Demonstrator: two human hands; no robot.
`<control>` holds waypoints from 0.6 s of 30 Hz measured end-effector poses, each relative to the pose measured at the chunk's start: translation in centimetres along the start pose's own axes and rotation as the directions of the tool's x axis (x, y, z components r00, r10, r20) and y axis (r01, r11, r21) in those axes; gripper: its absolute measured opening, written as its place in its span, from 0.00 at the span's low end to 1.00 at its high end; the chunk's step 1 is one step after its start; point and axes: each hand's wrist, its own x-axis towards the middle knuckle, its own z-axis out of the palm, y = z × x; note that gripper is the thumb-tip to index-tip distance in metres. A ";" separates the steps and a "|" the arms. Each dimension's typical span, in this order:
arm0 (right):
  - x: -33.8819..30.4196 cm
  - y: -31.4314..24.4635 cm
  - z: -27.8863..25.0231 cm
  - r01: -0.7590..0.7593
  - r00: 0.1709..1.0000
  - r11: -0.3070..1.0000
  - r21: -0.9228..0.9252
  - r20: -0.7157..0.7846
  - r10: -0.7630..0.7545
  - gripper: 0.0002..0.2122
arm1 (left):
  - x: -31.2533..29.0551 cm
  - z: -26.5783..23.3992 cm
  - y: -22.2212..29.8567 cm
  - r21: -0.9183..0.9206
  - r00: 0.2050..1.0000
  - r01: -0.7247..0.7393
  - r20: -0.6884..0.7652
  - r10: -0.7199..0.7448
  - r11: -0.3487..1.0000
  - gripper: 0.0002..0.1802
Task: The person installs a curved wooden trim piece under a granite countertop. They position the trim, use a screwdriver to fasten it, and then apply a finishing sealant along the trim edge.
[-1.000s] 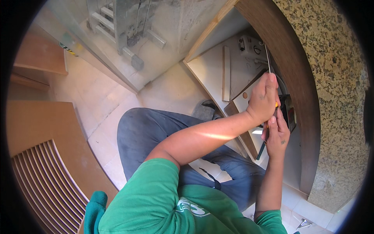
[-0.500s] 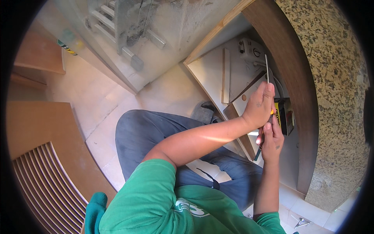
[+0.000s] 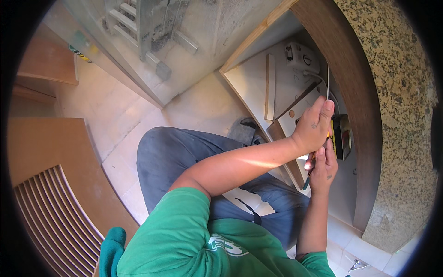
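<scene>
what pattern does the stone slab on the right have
The stone slab is speckled, tan with dark flecks; the head view shows it best.

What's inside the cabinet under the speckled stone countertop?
A pale wooden strip, a boxy off-white appliance and a partly covered black box are visible. The left hand and right hand hide whatever lies behind them.

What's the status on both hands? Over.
Left hand closed around thin-shafted tool. Right hand at its handle end. Black box nearby, not visibly blocking.
</scene>
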 end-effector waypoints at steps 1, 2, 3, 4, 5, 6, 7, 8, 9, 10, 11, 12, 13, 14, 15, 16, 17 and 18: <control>0.1 -0.4 0.0 0.003 1.000 1.000 -0.024 0.002 -0.003 0.27 | 0.1 -0.1 0.1 -0.003 1.000 -0.007 -0.002 0.007 1.000 0.30; 0.3 -0.7 0.1 0.005 1.000 0.999 -0.048 0.005 -0.005 0.27 | 0.3 -0.2 0.2 -0.006 1.000 -0.013 -0.004 0.013 1.000 0.30; 0.6 -1.0 0.3 0.002 1.000 0.999 -0.038 0.013 -0.002 0.27 | 0.5 -0.3 0.2 -0.008 1.000 -0.013 -0.018 0.013 1.000 0.30; 1.0 -1.3 0.8 0.002 1.000 1.000 -0.025 0.021 -0.002 0.27 | 1.0 -0.5 0.3 -0.008 0.999 -0.016 -0.031 0.015 1.000 0.29; 1.2 -1.4 1.0 0.002 1.000 1.000 -0.013 0.030 -0.002 0.27 | 1.2 -0.6 0.4 -0.008 0.999 -0.018 -0.044 0.018 1.000 0.29; 1.0 -0.9 0.7 0.007 1.000 1.000 -0.017 0.011 -0.006 0.27 | 0.9 -0.4 0.3 0.001 1.000 -0.003 -0.026 0.003 1.000 0.30; 0.7 -0.1 0.3 0.012 1.000 1.000 -0.022 -0.005 -0.012 0.27 | 0.4 -0.1 0.1 0.010 1.000 0.011 -0.012 -0.011 1.000 0.30; 0.4 0.4 0.0 0.017 1.000 0.999 -0.027 -0.020 -0.018 0.27 | 0.1 0.1 -0.1 0.020 1.000 0.025 0.002 -0.025 0.999 0.31; 0.1 0.6 -0.2 0.020 1.000 1.000 -0.024 -0.016 -0.020 0.27 | -0.1 0.2 -0.3 0.020 1.000 0.007 0.004 -0.007 1.000 0.31; -0.1 0.5 -0.3 0.021 1.000 1.000 -0.022 -0.015 -0.021 0.26 | -0.2 0.2 -0.3 0.018 1.000 -0.009 0.009 0.009 1.000 0.30; -0.2 0.2 -0.3 0.022 1.000 1.000 -0.021 -0.015 -0.023 0.26 | -0.3 0.3 -0.3 0.015 1.000 -0.025 0.014 0.025 1.000 0.30; 0.3 -0.2 -0.1 0.023 1.000 0.999 -0.031 0.002 -0.023 0.26 | 0.3 0.2 -0.4 0.012 1.000 -0.026 -0.013 0.026 1.000 0.30; 1.2 -0.9 0.4 0.021 1.000 0.999 -0.042 0.016 -0.020 0.26 | 1.1 -0.1 0.0 0.008 0.999 -0.024 -0.039 0.024 1.000 0.31; 1.6 -1.1 0.5 0.019 0.999 0.998 -0.052 0.029 -0.017 0.26 | 1.4 -0.3 0.2 0.004 0.998 -0.022 -0.064 0.022 1.000 0.31; 1.4 -0.8 0.4 0.029 0.999 0.999 -0.031 0.025 -0.028 0.26 | 1.1 -0.3 0.2 0.014 0.999 -0.006 -0.053 0.007 1.000 0.31; 1.5 -0.4 0.5 0.045 0.999 0.999 -0.006 0.025 -0.045 0.26 | 1.1 -0.4 0.2 0.028 0.999 0.004 -0.044 -0.003 1.000 0.31; 1.6 -0.1 0.6 0.061 0.998 0.998 0.019 0.025 -0.061 0.26 | 1.1 -0.4 0.2 0.041 0.999 0.014 -0.036 -0.012 0.999 0.31; 1.4 0.1 0.5 0.057 0.998 0.998 0.015 0.022 -0.057 0.26 | 0.9 -0.3 0.0 0.042 1.000 0.011 -0.024 -0.010 0.999 0.32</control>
